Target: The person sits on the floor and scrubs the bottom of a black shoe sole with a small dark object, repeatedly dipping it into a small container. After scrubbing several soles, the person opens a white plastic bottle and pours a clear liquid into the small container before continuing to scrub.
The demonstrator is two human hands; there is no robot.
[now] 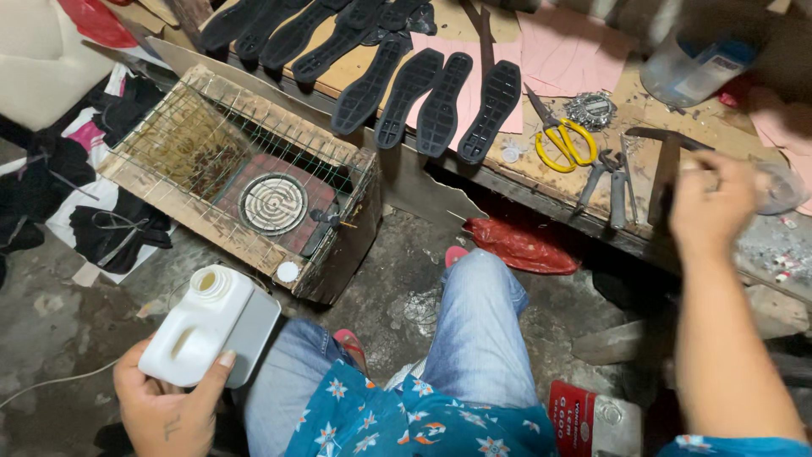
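White plastic jug [205,326] sits at seven o'clock, uncapped neck tilted toward twelve, clamped in my left hand [165,404] — my right hand [710,203], blurred at three o'clock, I cannot tell.

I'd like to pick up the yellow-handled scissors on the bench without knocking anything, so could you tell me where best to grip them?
Take the yellow-handled scissors by the two yellow loops, coming from above on the near side. They lie flat on the workbench with the blades pointing away towards the soles, so the loops face you. Grey pliers lie close on their right, so keep your fingers off that side.
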